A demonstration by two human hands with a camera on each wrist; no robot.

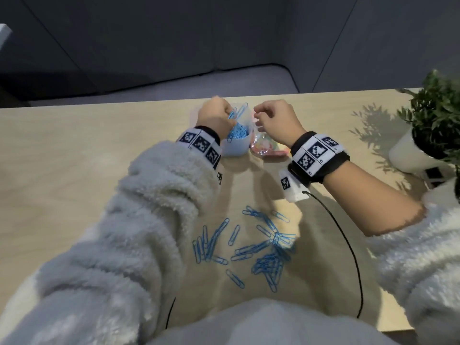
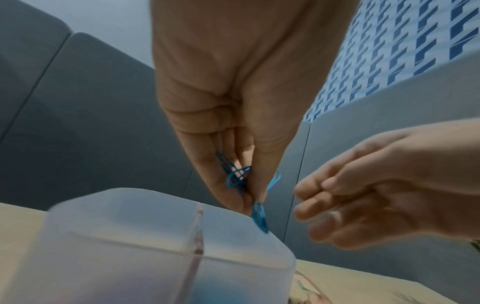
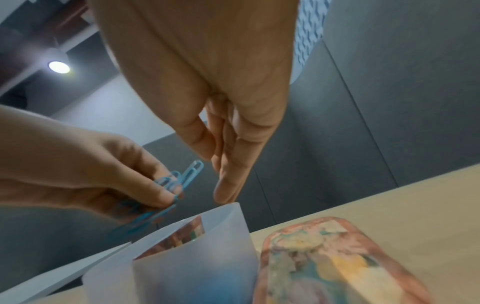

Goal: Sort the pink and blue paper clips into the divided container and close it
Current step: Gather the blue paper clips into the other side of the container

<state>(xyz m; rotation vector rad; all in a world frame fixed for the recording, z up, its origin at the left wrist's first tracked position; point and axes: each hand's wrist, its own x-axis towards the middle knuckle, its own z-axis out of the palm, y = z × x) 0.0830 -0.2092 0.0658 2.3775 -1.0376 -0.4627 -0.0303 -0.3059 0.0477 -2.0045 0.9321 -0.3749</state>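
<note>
Pale wooden tabletop (image 1: pixel 74 170): thin blue wire paper clips (image 2: pixel 237 179) are pinched by left hand (image 1: pixel 216 115) over translucent frosted divided container (image 1: pixel 235 148) (blue compartment); release advised low, w/ right hand (image 1: pixel 276 120) loosely curled, empty.

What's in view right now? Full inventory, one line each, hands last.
loose paper clips: many, blue, scattered on the table near the person
held paper clips: a small bunch, blue, pinched over the container
divided container: one, translucent white, far middle of the table, open; blue clips in its left compartment
patterned lid: one, pink with mixed colours, on the table right of the container
table: one, light wood
potted plant: one, green in a white pot, right edge of the table
cable: one, black, across the table
left hand: pinches the held clips
right hand: loosely curled over the container, holding nothing
</note>
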